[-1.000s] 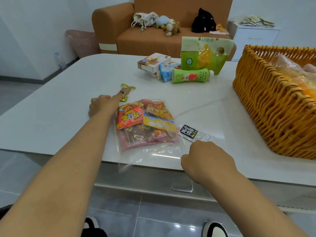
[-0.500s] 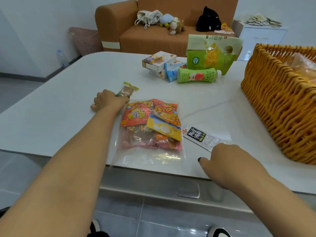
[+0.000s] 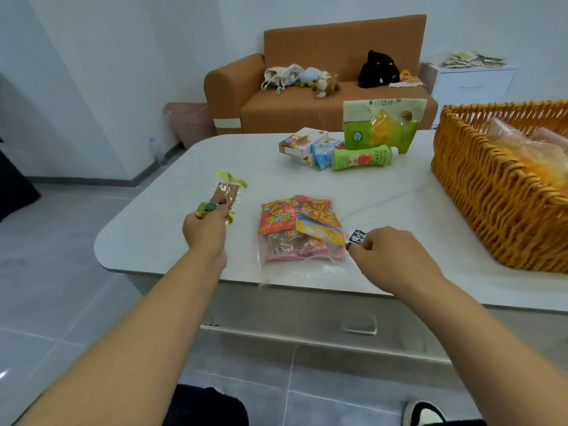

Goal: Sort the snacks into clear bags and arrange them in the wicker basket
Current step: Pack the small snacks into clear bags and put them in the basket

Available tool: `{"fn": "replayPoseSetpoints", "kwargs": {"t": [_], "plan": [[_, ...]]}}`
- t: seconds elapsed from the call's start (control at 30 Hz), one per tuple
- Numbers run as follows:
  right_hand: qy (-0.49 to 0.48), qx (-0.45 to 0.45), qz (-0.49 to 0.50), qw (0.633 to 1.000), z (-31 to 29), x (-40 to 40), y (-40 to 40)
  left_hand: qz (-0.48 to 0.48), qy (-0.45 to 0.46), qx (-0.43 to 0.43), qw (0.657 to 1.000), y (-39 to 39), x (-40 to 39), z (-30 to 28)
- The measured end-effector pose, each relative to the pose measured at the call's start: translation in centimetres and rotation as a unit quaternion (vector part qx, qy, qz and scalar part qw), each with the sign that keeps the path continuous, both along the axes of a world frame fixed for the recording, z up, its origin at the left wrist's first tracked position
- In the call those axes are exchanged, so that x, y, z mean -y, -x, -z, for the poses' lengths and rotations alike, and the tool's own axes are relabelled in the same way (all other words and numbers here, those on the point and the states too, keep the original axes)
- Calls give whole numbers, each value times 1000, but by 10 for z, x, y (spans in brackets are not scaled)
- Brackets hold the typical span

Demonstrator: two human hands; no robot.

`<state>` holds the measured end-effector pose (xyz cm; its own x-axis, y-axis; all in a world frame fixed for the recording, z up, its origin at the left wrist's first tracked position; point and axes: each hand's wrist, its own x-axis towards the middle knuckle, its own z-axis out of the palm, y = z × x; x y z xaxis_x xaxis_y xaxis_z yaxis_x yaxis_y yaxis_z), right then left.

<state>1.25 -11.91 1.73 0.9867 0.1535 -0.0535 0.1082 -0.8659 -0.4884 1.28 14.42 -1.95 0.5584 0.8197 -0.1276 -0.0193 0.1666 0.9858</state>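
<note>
A clear bag (image 3: 302, 241) holding several orange, yellow and pink snack packets lies flat near the front edge of the white table (image 3: 172, 229). Left of the bag, my left hand (image 3: 204, 230) holds a brown snack in a yellow-green wrapper (image 3: 224, 196) lifted off the table. At the bag's right side my right hand (image 3: 390, 252) pinches a small snack packet with a black label (image 3: 357, 236). The wicker basket (image 3: 491, 198) stands at the right with filled clear bags inside.
At the table's back lie a snack box (image 3: 302, 141), a blue packet (image 3: 322, 152), a green bottle on its side (image 3: 364, 156) and an upright green pouch (image 3: 381, 124). An orange sofa (image 3: 307, 96) stands behind the table. A white cabinet (image 3: 473, 86) is at the back right.
My left hand has lifted the yellow-green wrapped snack off the table. My right hand has closed on the black-labelled packet beside the bag. The view has pulled back and risen.
</note>
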Motion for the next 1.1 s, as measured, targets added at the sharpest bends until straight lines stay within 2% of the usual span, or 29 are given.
{"fn": "replayPoseSetpoints", "kwargs": {"t": [0.07, 0.13, 0.23, 0.33, 0.4, 0.53, 0.57, 0.63, 0.7, 0.77, 0.83, 0.87, 0.97, 1.03, 1.1], "plan": [[-150, -61, -22, 987, -6, -5, 17, 49, 11, 29, 998, 31, 26, -23], [-293, -141, -36, 945, -13, -12, 34, 122, -7, 24, 992, 69, 58, -30], [-426, -168, -7, 889, -15, -14, 53, 210, -24, 27, 977, 112, 96, -28], [-494, -165, 42, 853, -8, -9, 59, 244, -26, 30, 969, 125, 111, -21], [-525, -204, 53, 825, -6, -6, 61, 263, -42, 23, 964, 125, 112, -20], [-612, -307, 77, 725, 1, -3, 62, 320, -87, 12, 943, 120, 107, -20], [-623, -315, 77, 712, 4, -4, 64, 342, -85, 16, 936, 118, 105, -20], [-633, -300, 77, 710, 11, -9, 69, 384, -94, 16, 918, 114, 101, -19], [-611, -244, 91, 748, 15, -9, 68, 382, -132, 9, 915, 111, 94, -13], [-541, -179, 108, 815, 14, -2, 58, 325, -270, -23, 906, 105, 79, -4], [-483, -190, 108, 848, 11, 8, 47, 296, -402, -68, 864, 101, 65, 3], [-473, -231, 101, 844, 12, 9, 46, 300, -424, -84, 851, 99, 61, 5], [-489, -368, 105, 784, 25, -2, 54, 314, -444, -112, 832, 97, 52, 11], [-511, -396, 133, 751, 35, -13, 61, 315, -472, -129, 814, 95, 49, 15], [-569, -383, 179, 706, 43, -23, 61, 303, -501, -148, 797, 92, 50, 16]]}}
